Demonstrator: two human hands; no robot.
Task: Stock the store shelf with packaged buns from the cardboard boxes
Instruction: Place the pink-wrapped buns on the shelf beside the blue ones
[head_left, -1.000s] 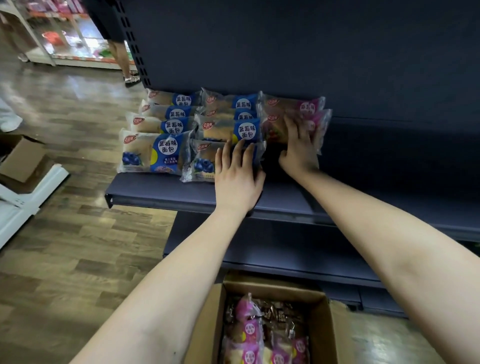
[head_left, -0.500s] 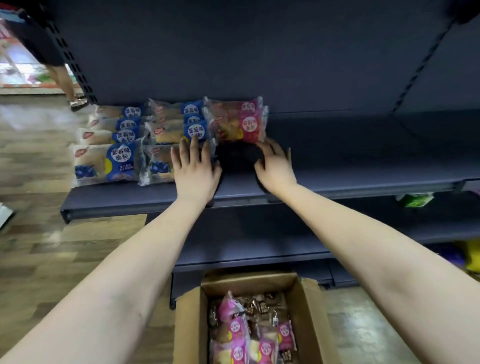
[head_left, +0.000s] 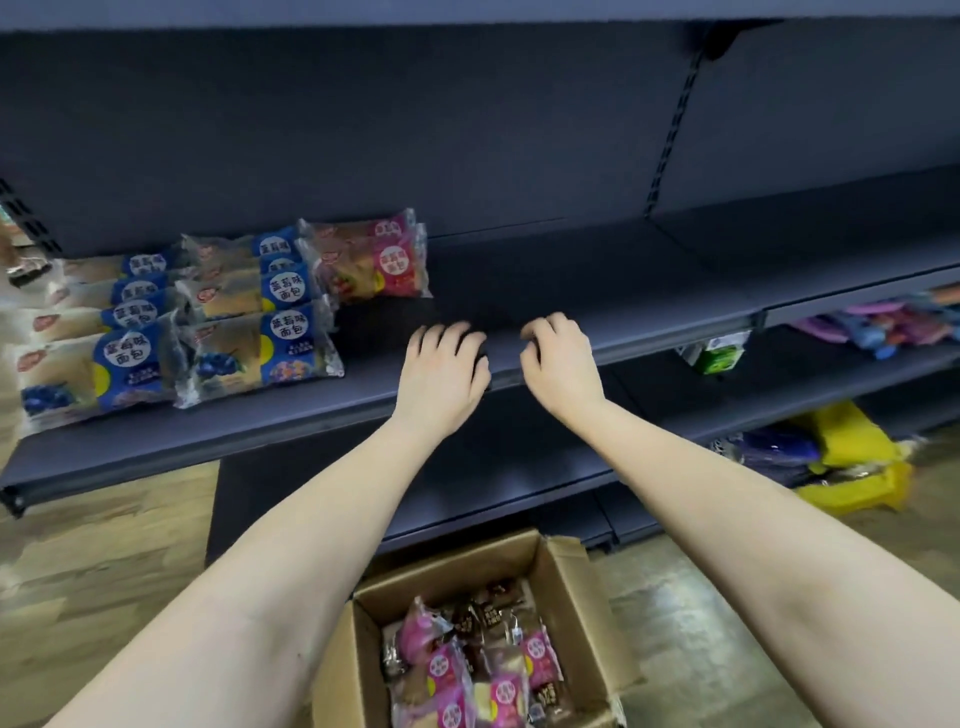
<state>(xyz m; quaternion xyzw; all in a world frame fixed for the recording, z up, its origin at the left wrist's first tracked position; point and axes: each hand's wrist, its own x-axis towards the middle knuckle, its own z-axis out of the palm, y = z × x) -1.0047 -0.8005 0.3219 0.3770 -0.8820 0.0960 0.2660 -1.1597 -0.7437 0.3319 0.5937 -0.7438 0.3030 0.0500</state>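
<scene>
Both hands are empty: left hand (head_left: 441, 374) and right hand (head_left: 561, 364) sit side by side at the dark grey metal shelf (head_left: 623, 291), fingers loosely curled. Up-left of the left hand are two pink-labelled bun packs (head_left: 384, 265). Further left I count eight blue-labelled bun packs (head_left: 270, 348) in two columns. Below the forearms there's one open cardboard box (head_left: 571, 587) of more packs.

Soft, even light falls from above, yet the dark shelf (head_left: 649, 291) stays dim toward its far panel. Glare streaks the clear wrap of the blue bun packets (head_left: 270, 348). The left floor (head_left: 78, 561) and right-hand goods (head_left: 852, 457) smear with blur; shelf edges bow.
</scene>
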